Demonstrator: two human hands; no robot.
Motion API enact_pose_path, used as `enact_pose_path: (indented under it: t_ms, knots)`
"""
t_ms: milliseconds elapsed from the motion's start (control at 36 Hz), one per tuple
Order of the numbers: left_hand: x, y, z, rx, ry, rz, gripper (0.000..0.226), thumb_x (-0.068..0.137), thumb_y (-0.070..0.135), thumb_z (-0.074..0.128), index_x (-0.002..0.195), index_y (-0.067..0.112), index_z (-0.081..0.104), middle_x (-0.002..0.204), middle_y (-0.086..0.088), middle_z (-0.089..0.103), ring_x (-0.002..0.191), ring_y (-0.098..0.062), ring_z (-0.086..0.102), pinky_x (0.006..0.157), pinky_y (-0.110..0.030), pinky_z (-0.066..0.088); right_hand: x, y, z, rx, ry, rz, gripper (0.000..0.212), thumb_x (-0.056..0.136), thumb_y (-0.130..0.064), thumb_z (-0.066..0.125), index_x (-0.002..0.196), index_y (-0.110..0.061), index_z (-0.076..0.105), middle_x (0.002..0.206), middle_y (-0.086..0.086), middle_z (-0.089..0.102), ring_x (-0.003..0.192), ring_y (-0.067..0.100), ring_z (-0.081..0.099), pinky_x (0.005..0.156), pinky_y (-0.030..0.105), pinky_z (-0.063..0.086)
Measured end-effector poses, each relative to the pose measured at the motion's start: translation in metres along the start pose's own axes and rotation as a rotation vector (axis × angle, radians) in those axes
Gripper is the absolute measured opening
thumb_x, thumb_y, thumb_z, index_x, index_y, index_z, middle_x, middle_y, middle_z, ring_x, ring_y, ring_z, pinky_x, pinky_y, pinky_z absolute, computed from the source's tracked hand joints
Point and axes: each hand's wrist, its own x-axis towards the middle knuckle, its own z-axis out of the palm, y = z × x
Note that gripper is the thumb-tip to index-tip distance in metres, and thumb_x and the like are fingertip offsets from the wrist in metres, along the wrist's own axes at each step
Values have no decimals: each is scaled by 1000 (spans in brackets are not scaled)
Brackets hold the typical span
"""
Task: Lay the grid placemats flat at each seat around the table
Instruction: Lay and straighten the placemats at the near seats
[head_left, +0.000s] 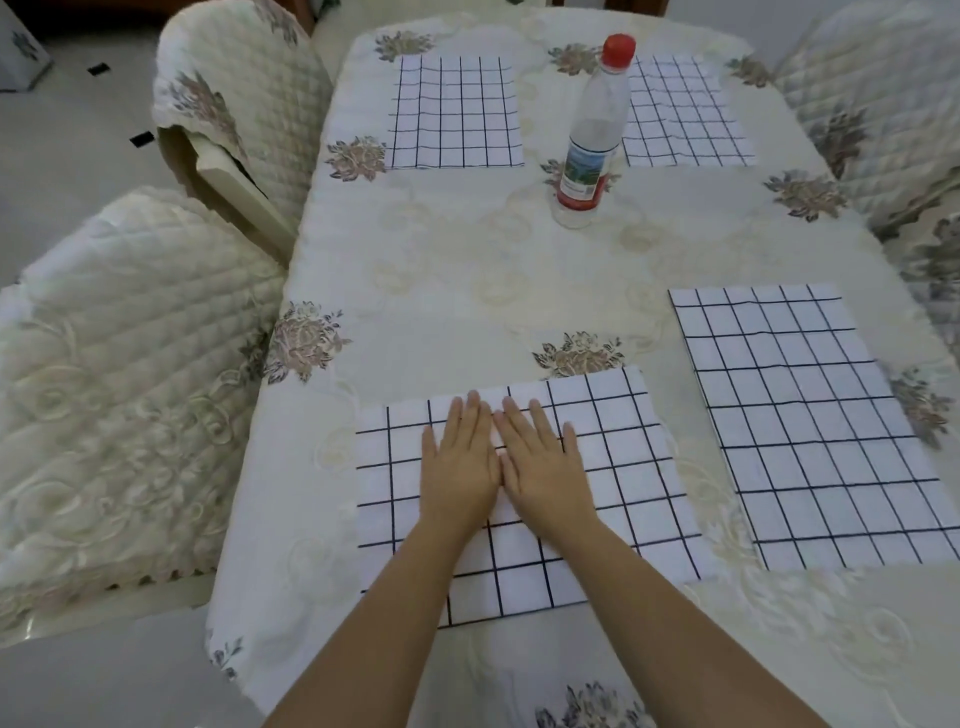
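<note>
Placemat (613, 467) at the near-left seat is lying under your left hand (460, 465) and right hand (545, 467), which are pressing it flat-palmed, side by side, gripping nothing, while three more mats and a water bottle (589, 140) are sitting on the floral tablecloth (467, 270).

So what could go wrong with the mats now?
1. Both hands, left and right, press flat on the near mat; sliding them could drag it crooked or bunch the tablecloth.
2. The bottle stands upright between the far mats; a tugged cloth might tip it.
</note>
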Motion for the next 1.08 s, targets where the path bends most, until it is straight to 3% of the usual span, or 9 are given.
enact_pose_path:
  t_ms: [56, 139, 278, 361, 500, 639, 750, 917, 1083]
  knots:
    - [0, -19, -2, 25, -3, -8, 55, 87, 29, 32, 135, 9, 48, 144, -7, 43, 131, -26, 43, 96, -57, 40, 1, 18, -4, -21, -24, -1, 53, 90, -34, 29, 140, -20, 40, 148, -3, 37, 136, 23, 36, 103, 53, 33]
    - [3, -44, -8, 14, 12, -117, 60, 86, 34, 25, 141, 12, 39, 149, -5, 35, 136, -25, 35, 102, -58, 31, 6, 49, -8, 2, -22, 71, 57, 92, -38, 18, 147, -22, 22, 154, -8, 14, 142, 19, 15, 111, 49, 15]
    - [12, -80, -18, -2, 45, -228, 71, 83, 41, 8, 147, 14, 24, 155, -2, 17, 143, -22, 16, 110, -57, 15, 11, 84, -22, 17, 1, 212, 61, 90, -42, 9, 148, -23, 16, 154, -10, 9, 144, 19, 10, 113, 51, 11]
    - [15, -87, -21, -14, 70, -255, 72, 83, 39, 7, 145, 9, 28, 154, -6, 20, 143, -25, 19, 108, -60, 18, 14, 92, -26, 0, -9, 242, 67, 86, -43, 4, 148, -22, 15, 154, -10, 3, 145, 17, 8, 113, 51, 11]
    - [19, -57, -20, 57, 126, -216, 55, 80, 15, 28, 126, -8, 50, 137, -28, 45, 126, -43, 43, 91, -65, 38, 32, 59, -27, -28, 91, 309, 52, 86, -25, 27, 126, -3, 54, 138, 15, 49, 128, 35, 45, 97, 65, 32]
    - [13, 4, -4, -2, 51, 3, 60, 80, 16, 36, 138, 3, 35, 144, -10, 41, 132, -25, 42, 96, -54, 41, 36, -7, -10, -69, -36, -50, 52, 81, -22, 32, 126, -10, 56, 135, 6, 54, 123, 28, 52, 87, 52, 51]
    - [3, -18, 1, 5, 22, -70, 56, 88, 30, 29, 138, 11, 43, 146, -5, 40, 133, -24, 39, 99, -55, 37, 24, 16, -8, -55, -52, -89, 52, 88, -32, 32, 135, -17, 47, 144, -1, 44, 131, 24, 43, 98, 53, 39]
    - [-9, -84, -15, -9, 104, -278, 69, 85, 43, 9, 146, 16, 26, 154, -2, 20, 143, -23, 18, 109, -58, 17, 12, 79, -22, -15, -16, 187, 65, 87, -43, 4, 149, -22, 9, 156, -8, 2, 145, 16, 0, 115, 48, 7]
    - [-24, -106, -23, -72, 120, -364, 66, 86, 33, 16, 147, 9, 23, 156, -6, 13, 145, -23, 10, 112, -55, 9, -2, 92, -32, -85, -8, 264, 59, 89, -32, 22, 137, -5, 42, 147, 11, 37, 134, 35, 37, 98, 62, 33]
